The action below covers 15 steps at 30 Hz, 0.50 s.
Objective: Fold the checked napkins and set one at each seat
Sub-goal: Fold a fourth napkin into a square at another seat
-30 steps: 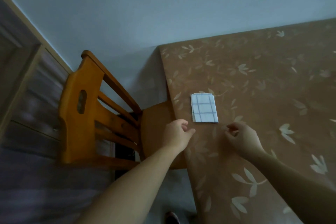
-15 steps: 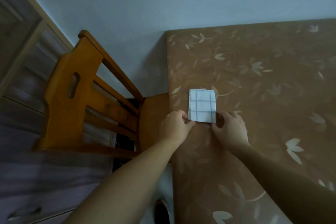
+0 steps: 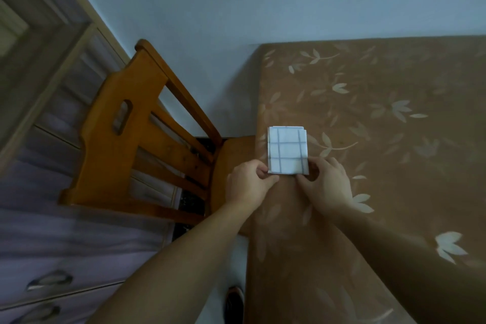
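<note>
A folded white napkin with grey checks [image 3: 287, 148] lies flat on the brown leaf-patterned tablecloth [image 3: 381, 155], close to the table's left edge and in front of the wooden chair [image 3: 136, 144]. My left hand [image 3: 249, 184] pinches the napkin's near left corner between thumb and curled fingers. My right hand [image 3: 326, 184] pinches its near right corner the same way. Both forearms reach in from the bottom of the view.
The chair's seat is tucked under the table's left edge. A grey cabinet with drawer handles [image 3: 50, 281] stands at the lower left beside a door frame [image 3: 39, 66]. A pale wall runs behind. A shoe [image 3: 234, 302] shows on the floor below.
Both hands moved forward from just short of the napkin and took hold of its near corners. The view shifted closer to the napkin.
</note>
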{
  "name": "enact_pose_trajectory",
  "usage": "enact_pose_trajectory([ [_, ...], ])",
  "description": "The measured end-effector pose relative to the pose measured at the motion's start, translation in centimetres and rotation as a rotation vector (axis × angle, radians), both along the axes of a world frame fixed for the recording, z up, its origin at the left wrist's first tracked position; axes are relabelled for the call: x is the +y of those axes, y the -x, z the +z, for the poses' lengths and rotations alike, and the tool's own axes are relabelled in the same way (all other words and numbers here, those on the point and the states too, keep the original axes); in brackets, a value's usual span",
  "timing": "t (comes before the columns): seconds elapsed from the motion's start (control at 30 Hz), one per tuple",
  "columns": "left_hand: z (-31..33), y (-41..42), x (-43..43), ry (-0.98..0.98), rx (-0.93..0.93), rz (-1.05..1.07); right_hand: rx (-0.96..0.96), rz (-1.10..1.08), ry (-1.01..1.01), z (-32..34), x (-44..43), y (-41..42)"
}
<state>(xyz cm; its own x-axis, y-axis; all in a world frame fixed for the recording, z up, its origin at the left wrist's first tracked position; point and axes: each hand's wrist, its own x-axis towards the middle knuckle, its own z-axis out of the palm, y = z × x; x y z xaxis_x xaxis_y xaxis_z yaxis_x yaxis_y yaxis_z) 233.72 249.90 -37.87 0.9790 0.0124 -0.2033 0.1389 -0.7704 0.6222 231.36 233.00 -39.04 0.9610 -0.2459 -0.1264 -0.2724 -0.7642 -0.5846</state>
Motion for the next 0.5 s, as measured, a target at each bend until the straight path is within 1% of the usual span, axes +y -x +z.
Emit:
enact_pose_trajectory([
  [0.07, -0.2, 0.1, 0.1, 0.001, -0.013, -0.016, -0.014, -0.01, 0.004, -0.2, 0.1, 0.0],
  [0.2, -0.7, -0.5, 0.3, 0.046, -0.048, 0.02, -0.048, -0.032, -0.001, -0.6, 0.2, 0.0],
  [0.5, -1.3, -0.6, 0.5, 0.061, -0.058, 0.018, -0.051, -0.028, 0.014, -0.7, 0.4, 0.0],
])
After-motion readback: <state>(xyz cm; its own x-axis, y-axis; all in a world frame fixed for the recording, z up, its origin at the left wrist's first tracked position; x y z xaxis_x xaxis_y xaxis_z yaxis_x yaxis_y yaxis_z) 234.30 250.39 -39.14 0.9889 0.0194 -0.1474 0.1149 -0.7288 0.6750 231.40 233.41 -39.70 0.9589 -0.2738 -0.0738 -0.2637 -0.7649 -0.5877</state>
